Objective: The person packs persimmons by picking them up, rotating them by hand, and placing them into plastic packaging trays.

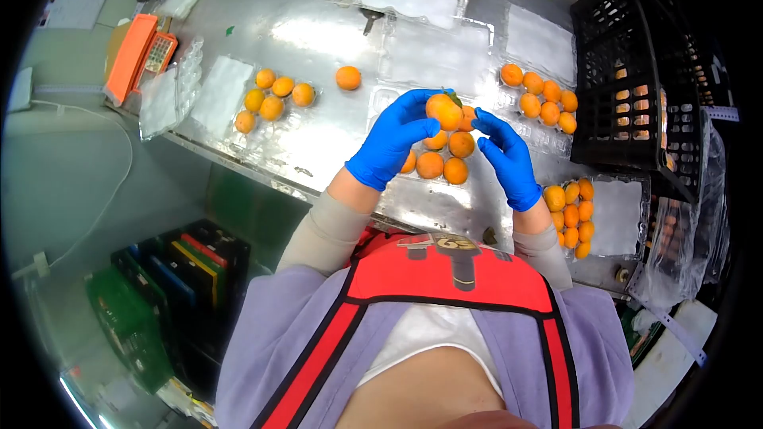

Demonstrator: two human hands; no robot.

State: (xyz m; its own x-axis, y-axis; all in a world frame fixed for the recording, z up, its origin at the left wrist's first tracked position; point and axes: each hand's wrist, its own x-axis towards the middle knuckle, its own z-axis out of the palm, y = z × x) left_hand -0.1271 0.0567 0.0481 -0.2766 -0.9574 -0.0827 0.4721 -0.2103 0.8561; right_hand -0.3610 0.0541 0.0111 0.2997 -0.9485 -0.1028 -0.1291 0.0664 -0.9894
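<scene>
My left hand (392,141), in a blue glove, holds a persimmon (445,112) with a green calyx between thumb and fingers, raised above a clear plastic tray. My right hand (510,165), also gloved in blue, is just right of it with fingers curved and apart. Its fingertips come close to another persimmon (468,118); whether they touch it I cannot tell. Below the hands, several persimmons (430,164) sit in the tray's cups, partly covered by my left hand. The tray's lid half (437,49) lies unfolded on the far side.
Filled clear trays stand left (271,108), right (550,102) and near right (572,214). A loose persimmon (348,78) lies on the metal table (318,40). A black crate (616,79) bounds the right side. An orange holder (131,59) stands at the left edge.
</scene>
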